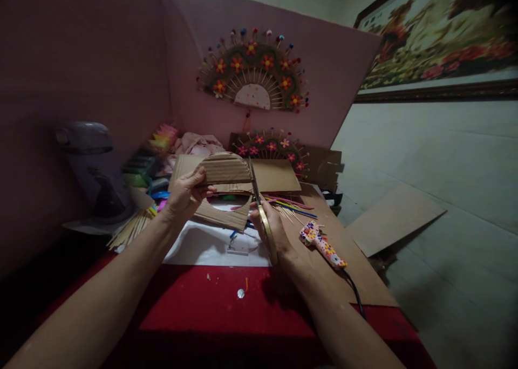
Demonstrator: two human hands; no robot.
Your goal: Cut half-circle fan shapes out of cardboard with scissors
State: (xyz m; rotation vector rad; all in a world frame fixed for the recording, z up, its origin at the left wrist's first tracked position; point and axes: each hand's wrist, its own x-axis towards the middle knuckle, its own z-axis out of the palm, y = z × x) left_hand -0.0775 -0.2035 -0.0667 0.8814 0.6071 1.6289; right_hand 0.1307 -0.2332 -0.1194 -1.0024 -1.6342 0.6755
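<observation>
My left hand [189,191] pinches the left end of a half-round piece of corrugated cardboard [226,169], held up over the table. My right hand [272,223] is wrapped round the gold handles of a pair of scissors [267,230], whose dark blades point upward. The blades stand at the right end of the half-round piece; whether they bite into it I cannot tell. Below it lies another cardboard piece with a rounded cut-out [232,219], partly hidden by the held piece. Beneath that, a white sheet [194,247] covers part of the red cloth.
A flower-patterned glue gun [324,245] with a black cord lies on a cardboard sheet [364,282] at right. Coloured strips [297,206] and thin sticks lie behind it. A purple canister [95,175] stands at left by flat wooden sticks [131,229]. A decorated fan [253,72] hangs behind.
</observation>
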